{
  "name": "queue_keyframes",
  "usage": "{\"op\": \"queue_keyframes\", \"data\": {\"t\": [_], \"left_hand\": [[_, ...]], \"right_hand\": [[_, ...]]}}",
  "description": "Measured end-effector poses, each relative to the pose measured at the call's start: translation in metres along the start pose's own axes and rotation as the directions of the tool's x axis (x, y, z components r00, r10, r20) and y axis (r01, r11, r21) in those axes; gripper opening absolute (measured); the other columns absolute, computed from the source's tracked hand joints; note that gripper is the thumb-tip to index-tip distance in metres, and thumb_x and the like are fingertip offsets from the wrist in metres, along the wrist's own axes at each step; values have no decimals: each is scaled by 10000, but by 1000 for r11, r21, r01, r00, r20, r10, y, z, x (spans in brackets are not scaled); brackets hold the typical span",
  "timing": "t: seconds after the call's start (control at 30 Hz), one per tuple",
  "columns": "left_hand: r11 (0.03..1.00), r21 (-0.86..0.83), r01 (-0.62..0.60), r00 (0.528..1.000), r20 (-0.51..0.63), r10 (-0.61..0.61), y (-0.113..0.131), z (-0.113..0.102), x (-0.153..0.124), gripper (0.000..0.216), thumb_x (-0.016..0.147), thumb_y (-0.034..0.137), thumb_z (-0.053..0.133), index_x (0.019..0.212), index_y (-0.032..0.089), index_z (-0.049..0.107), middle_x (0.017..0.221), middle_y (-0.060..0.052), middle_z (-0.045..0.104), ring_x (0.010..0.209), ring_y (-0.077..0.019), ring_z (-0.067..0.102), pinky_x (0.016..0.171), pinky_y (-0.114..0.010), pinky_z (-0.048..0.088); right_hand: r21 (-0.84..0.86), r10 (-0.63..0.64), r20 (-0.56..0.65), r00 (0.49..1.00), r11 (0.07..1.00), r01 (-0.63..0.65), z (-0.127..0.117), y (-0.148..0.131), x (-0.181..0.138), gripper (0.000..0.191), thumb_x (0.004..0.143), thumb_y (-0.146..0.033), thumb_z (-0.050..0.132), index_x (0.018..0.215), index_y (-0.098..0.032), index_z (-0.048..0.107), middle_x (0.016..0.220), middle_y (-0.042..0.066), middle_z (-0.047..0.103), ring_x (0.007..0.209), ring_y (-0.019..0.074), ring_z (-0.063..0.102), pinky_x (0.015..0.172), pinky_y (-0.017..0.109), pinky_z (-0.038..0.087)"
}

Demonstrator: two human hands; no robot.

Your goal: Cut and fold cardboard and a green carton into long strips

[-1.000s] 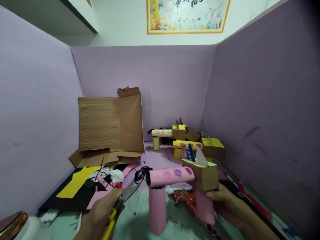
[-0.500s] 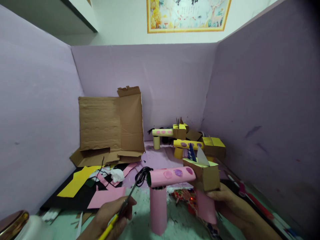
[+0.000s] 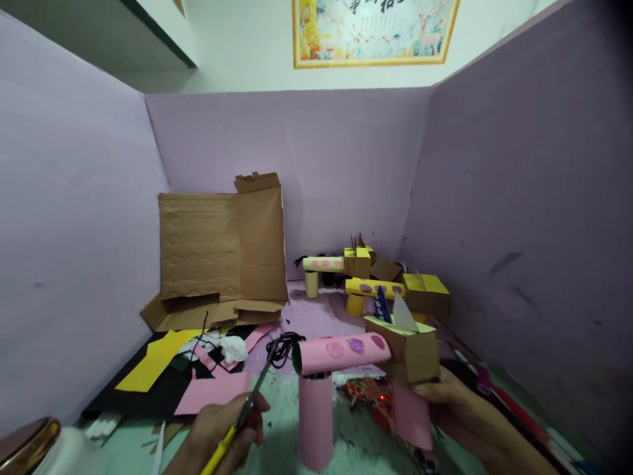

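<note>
Left hand (image 3: 225,432) grips scissors (image 3: 247,409) pointing 1 o'clock at black strands (image 3: 283,344); right hand (image 3: 459,412) grips pink paper animal (image 3: 356,369).

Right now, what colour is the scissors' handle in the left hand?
Yellow, on the scissors in the left hand; head view shows it best.

The pink paper-tube animal (image 3: 343,351) is upright: a spotted horizontal tube on two pink tube legs, a cardboard box head at its right end, a black thread tuft (image 3: 281,346) at its left. Yellow-handled scissors (image 3: 250,406) slant up toward that tuft.
</note>
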State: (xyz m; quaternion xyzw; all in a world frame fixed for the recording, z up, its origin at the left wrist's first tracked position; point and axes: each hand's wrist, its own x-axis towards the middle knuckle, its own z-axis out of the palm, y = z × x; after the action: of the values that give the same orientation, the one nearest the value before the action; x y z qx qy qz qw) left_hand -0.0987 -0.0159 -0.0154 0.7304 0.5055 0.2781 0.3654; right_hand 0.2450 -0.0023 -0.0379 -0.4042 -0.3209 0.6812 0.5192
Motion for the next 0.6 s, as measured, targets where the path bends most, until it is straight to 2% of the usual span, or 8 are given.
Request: {"op": "queue_keyframes", "data": {"t": [0.1, 0.2, 0.3, 0.4, 0.5, 0.6], "left_hand": [[1000, -9, 20, 999, -25, -21, -5, 3, -2, 232, 804, 379, 482, 950, 234, 589, 641, 14, 657, 405, -86, 520, 421, -156, 429], [1000, 0, 26, 996, -88, -25, -7, 5, -4, 215, 817, 380, 473, 946, 247, 580, 578, 36, 621, 387, -79, 506, 409, -145, 417], [1000, -22, -19, 987, -157, 15, -8, 2, -4, 231, 801, 428, 473, 911, 252, 574, 550, 38, 591, 443, -104, 528, 464, -169, 454], [999, 0, -44, 976, -212, 43, -10, -3, -1, 291, 778, 488, 486, 908, 244, 579, 624, 1, 636, 541, -141, 576, 514, -199, 478], [999, 34, -25, 959, -282, 34, -13, -6, 3, 315, 800, 482, 450, 946, 228, 566, 650, -16, 653, 587, -160, 611, 547, -221, 493], [976, 181, 119, 929, -369, -45, -18, -7, 8, 337, 828, 471, 419, 1010, 220, 552, 634, 4, 646, 538, -150, 608, 519, -219, 487]], "right_hand": [[-24, -11, -15, 1000, 1000, 11, 1, 0, -1, 415, 509, -174, 716, 920, -233, 703, 860, 16, 718, 797, 214, 617, 705, 302, 426], [-31, -18, -21, 1000, 999, 17, 4, -1, -3, 464, 505, -184, 697, 967, -223, 690, 928, 36, 716, 863, 236, 619, 729, 312, 431], [-43, -42, -50, 998, 998, 40, 5, -2, -3, 543, 513, -189, 683, 1054, -226, 657, 991, 45, 708, 931, 256, 613, 775, 327, 438], [-69, -88, -62, 994, 994, 84, 1, -3, -3, 595, 516, -195, 689, 1108, -231, 628, 1006, 54, 705, 907, 264, 622, 776, 345, 447], [-76, -173, -103, 980, 983, 165, -2, -5, 1, 580, 537, -196, 681, 1112, -240, 624, 979, 59, 710, 873, 262, 633, 772, 360, 456], [-101, -360, -147, 921, 932, 348, -2, -12, 12, 514, 531, -199, 687, 1043, -225, 650, 918, 63, 717, 919, 274, 624, 793, 371, 459]]}}
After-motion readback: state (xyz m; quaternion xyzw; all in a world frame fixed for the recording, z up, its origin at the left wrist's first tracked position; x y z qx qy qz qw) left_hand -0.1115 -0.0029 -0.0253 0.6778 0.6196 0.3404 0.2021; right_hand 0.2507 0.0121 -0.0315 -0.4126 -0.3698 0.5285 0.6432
